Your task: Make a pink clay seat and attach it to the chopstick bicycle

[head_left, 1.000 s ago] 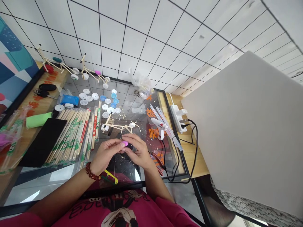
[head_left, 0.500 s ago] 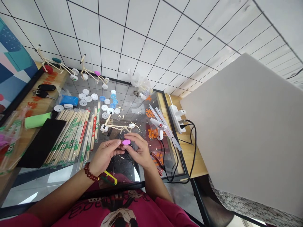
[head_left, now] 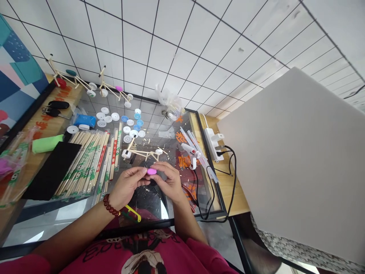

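Observation:
A small pink oval piece (head_left: 151, 171), seemingly soft clay, sits between my two hands. The thumb and fingertips of my left hand (head_left: 130, 184) pinch its left end. My right hand (head_left: 168, 182) holds its right end between thumb and forefinger. Just beyond my fingers stands a tricycle-like frame of chopsticks (head_left: 146, 154) with white bottle-cap wheels. A yellow-handled cutter (head_left: 133, 213) lies by my left wrist, partly hidden beneath it.
Wrapped chopsticks (head_left: 82, 167), a black sheet (head_left: 51, 171) and a green clay roll (head_left: 48, 144) lie left. Bottle caps (head_left: 115, 117) and two finished chopstick tricycles (head_left: 114, 87) are farther back. Right are a glue gun (head_left: 191, 151), pliers (head_left: 189, 193), a cord and a power strip (head_left: 213, 144).
The view has shifted slightly, so things at the left appear a little farther right. Both hands keep hold of the pink piece in nearly the same pose.

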A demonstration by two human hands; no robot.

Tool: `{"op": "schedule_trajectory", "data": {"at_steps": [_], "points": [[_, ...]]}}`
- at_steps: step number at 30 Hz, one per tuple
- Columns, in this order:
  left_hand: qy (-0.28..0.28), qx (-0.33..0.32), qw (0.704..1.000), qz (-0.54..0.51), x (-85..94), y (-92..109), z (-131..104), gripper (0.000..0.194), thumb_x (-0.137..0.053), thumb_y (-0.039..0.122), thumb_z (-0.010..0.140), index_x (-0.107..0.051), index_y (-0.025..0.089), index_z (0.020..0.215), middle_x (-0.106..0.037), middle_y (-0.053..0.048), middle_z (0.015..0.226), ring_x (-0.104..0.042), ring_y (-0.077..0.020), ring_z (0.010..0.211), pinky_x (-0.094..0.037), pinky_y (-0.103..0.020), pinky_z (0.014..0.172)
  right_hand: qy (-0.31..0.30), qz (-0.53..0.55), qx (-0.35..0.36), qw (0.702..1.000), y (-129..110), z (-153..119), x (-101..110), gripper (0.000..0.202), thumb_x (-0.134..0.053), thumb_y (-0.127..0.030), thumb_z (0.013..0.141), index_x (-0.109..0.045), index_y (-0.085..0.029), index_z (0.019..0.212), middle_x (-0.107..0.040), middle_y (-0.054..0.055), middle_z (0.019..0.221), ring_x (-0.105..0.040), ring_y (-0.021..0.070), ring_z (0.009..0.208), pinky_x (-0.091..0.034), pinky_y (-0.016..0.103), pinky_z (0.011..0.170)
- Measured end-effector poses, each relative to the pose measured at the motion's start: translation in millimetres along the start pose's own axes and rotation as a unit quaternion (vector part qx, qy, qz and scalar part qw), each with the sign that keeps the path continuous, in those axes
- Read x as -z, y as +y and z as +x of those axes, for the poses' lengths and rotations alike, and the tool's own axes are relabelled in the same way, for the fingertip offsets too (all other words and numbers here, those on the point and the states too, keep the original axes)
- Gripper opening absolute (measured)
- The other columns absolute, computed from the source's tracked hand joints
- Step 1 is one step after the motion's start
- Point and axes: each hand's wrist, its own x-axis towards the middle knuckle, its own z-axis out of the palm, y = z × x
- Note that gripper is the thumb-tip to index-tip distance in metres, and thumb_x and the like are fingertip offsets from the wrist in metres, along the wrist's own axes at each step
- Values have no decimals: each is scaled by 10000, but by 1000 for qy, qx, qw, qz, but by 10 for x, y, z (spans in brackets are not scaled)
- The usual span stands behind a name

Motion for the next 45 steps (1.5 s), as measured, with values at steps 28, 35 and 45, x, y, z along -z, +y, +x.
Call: {"op": "schedule_trajectory", "data": {"at_steps": [28,35,45], "points": [[-41,110,987,-113,7,36,-16,300,-890,386,662,-752,144,773,-736,-54,784,-675,-142,719,-588,-260,656,3,31,-10,999,11,-22,-12,212,-735,-296,871,-746,-268,1081,-760,57,993,-709,190,962,-581,364,905],[-33,108,988,-108,12,17,-15,301,-924,326,614,-749,145,779,-719,-37,781,-663,-131,715,-597,-256,668,20,9,-3,1000,9,-23,-38,217,-756,-290,854,-740,-256,1067,-757,53,966,-700,194,961,-563,375,938],[-18,-18,1000,-3,-40,22,-64,357,-852,354,709,-776,202,1022,-757,-64,971,-683,-160,824,-601,-270,713,59,-54,10,997,64,-27,-35,225,-756,-341,849,-725,-260,1058,-766,36,905,-717,194,881,-537,423,1000]]}}
